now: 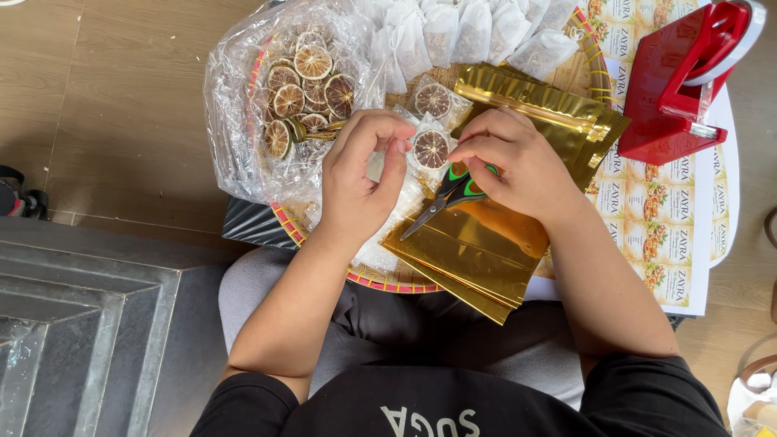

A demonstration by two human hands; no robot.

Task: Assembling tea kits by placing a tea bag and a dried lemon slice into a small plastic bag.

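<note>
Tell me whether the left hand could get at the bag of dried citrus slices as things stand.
Probably yes: the left hand pinches a small sachet right beside the open clear bag of dried citrus slices, with nothing between them; it would have to drop the sachet first.

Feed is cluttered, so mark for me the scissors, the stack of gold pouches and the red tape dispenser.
scissors (437,202), head view, on the dark blades below the right hand.
gold pouches (477,251), head view, on the top pouch's flat face.
red tape dispenser (660,81), head view, on its red body.

both hands (368,166) (518,162) pinch clear citrus-slice pouch (430,150); scissors (449,194) in right
</note>
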